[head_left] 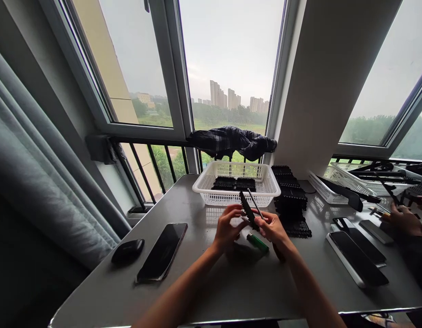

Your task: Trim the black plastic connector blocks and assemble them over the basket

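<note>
Two bare hands meet above the middle of the counter (104,296), nearer its far edge than its near one. Your right hand (270,226) is clamped on the lower end of a toothed black strip (247,210) and on a slim metal tool (255,202). Your left hand (228,226) has its fingers curled beside the strip; whether they grip it, you cannot tell.

Note the orientation: the strip's long axis slants, its upper end pointing away from you and leftward, its lower end toward your right palm. The tool lies at a similar slant, tip also away and left.

Beyond your hands, by the far edge, a white basket (211,197) holds two flat black toothed pieces (234,183), side by side. Just right of it lies a spread stack of black parts (290,200). Toward the far right corner, further white baskets (328,195) carry long dark parts (347,191).

Below your hands rests a green lighter (257,243). A dark phone (162,253) and a rounded black object (128,251) lie near the left edge; two more phones (358,258) lie right, near a co-worker's hand (406,220).
</note>
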`<state>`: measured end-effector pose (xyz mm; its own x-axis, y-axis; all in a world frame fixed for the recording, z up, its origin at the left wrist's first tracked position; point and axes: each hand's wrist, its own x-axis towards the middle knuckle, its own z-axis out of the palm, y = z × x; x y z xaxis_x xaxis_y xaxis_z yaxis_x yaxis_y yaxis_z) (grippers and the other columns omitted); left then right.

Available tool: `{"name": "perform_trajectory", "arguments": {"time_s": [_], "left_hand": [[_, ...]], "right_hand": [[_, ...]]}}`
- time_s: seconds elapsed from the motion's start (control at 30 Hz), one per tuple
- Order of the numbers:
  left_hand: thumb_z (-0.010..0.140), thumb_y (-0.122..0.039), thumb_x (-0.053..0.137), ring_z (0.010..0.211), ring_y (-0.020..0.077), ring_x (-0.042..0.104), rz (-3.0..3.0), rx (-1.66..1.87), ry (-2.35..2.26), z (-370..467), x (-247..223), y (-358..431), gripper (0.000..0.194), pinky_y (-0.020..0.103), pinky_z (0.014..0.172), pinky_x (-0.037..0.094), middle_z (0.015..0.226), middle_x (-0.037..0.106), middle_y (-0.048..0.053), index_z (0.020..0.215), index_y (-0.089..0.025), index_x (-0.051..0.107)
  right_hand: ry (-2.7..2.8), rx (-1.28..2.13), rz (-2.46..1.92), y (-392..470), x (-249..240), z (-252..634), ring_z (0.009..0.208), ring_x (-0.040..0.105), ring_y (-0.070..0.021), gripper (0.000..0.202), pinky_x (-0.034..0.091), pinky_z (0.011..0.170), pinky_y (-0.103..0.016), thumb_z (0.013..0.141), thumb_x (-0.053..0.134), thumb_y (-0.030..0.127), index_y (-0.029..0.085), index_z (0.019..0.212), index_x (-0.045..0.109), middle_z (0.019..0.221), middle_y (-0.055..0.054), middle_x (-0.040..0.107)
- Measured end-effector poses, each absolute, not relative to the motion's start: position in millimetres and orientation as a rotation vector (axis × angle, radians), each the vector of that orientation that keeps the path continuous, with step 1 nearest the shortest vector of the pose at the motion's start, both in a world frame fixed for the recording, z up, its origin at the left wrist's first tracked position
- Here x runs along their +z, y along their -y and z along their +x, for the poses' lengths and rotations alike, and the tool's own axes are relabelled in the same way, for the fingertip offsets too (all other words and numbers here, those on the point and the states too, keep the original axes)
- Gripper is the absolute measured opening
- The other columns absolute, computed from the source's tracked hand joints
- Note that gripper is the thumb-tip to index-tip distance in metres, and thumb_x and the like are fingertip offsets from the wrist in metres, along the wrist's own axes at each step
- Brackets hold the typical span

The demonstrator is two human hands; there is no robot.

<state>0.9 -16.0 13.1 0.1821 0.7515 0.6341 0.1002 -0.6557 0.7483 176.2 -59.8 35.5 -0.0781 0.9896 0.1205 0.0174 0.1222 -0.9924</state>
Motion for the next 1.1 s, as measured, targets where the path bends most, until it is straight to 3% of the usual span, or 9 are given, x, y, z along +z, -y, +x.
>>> {"name": "perform_trajectory", "arguments": {"time_s": [0.13, 0.23, 0.33, 0.43, 0.53, 0.63, 0.8, 1.1], "left_hand": [[0.054, -0.027, 0.087, 0.123, 0.0267, 0.05, 1.667, 1.691, -0.818, -1, 9, 6, 0.083, 0.044, 0.1, 0.044, 0.131, 0.046, 0.01, 0.123, -0.027, 0.043], [0.05, -0.022, 0.088, 0.113, 0.0237, 0.055, 1.694, 1.594, -0.765, -2, 10, 6, 0.1, 0.039, 0.095, 0.045, 0.123, 0.05, 0.009, 0.13, -0.029, 0.029], [0.054, -0.019, 0.085, 0.084, 0.0157, 0.056, 1.7, 1.565, -0.821, -3, 12, 10, 0.094, 0.03, 0.078, 0.046, 0.092, 0.053, -0.002, 0.128, -0.028, 0.029], [0.058, -0.017, 0.08, 0.07, 0.0116, 0.049, 1.665, 1.609, -0.87, -3, 14, 12, 0.078, 0.025, 0.07, 0.042, 0.078, 0.046, -0.007, 0.12, -0.027, 0.034], [0.06, -0.014, 0.077, 0.067, 0.0109, 0.046, 1.629, 1.657, -0.904, -5, 14, 12, 0.067, 0.024, 0.068, 0.039, 0.076, 0.045, -0.008, 0.112, -0.026, 0.037], [0.058, -0.013, 0.077, 0.068, 0.0113, 0.047, 1.59, 1.699, -0.936, -7, 16, 11, 0.066, 0.024, 0.068, 0.04, 0.076, 0.047, -0.007, 0.109, -0.026, 0.036], [0.057, -0.011, 0.076, 0.069, 0.0117, 0.048, 1.604, 1.707, -0.976, -10, 15, 9, 0.065, 0.024, 0.069, 0.04, 0.076, 0.048, -0.007, 0.106, -0.026, 0.036], [0.059, -0.009, 0.069, 0.069, 0.0107, 0.047, 1.637, 1.721, -0.967, -19, 14, 0, 0.058, 0.024, 0.069, 0.04, 0.077, 0.046, -0.007, 0.1, -0.026, 0.033]], "right_hand": [[1.391, 1.245, -1.039, 58, 30, 177, 0.043, 0.032, -0.0039, 0.068, 0.025, 0.039, -0.017, 0.069, 0.07, 0.053, 0.01, 0.12, 0.065, 0.067, 0.0, 0.058], [1.474, 1.297, -1.013, 58, 27, 176, 0.048, 0.038, -0.0058, 0.066, 0.027, 0.044, -0.017, 0.068, 0.071, 0.054, 0.011, 0.118, 0.066, 0.071, -0.001, 0.061], [1.514, 1.291, -1.035, 59, 28, 177, 0.051, 0.041, -0.0069, 0.061, 0.029, 0.045, -0.018, 0.07, 0.069, 0.055, 0.012, 0.113, 0.069, 0.077, -0.003, 0.065], [1.544, 1.117, -1.132, 60, 29, 178, 0.051, 0.043, -0.0081, 0.054, 0.028, 0.044, -0.019, 0.075, 0.065, 0.057, 0.012, 0.104, 0.073, 0.078, -0.004, 0.065], [1.603, 0.775, -1.259, 60, 30, 179, 0.052, 0.046, -0.0115, 0.052, 0.03, 0.047, -0.022, 0.085, 0.053, 0.06, 0.012, 0.081, 0.074, 0.061, -0.001, 0.059], [1.612, 0.466, -1.352, 60, 29, 180, 0.056, 0.05, -0.0147, 0.058, 0.035, 0.053, -0.025, 0.091, 0.043, 0.06, 0.014, 0.065, 0.069, 0.059, -0.003, 0.059], [1.609, 0.404, -1.347, 64, 31, 178, 0.062, 0.059, -0.0181, 0.047, 0.041, 0.059, -0.026, 0.086, 0.054, 0.058, 0.017, 0.073, 0.073, 0.069, -0.005, 0.068], [1.723, 0.254, -1.41, 69, 41, 187, 0.053, 0.052, -0.0132, 0.047, 0.034, 0.054, -0.025, 0.086, 0.057, 0.057, 0.018, 0.061, 0.066, 0.06, -0.002, 0.062]]}}
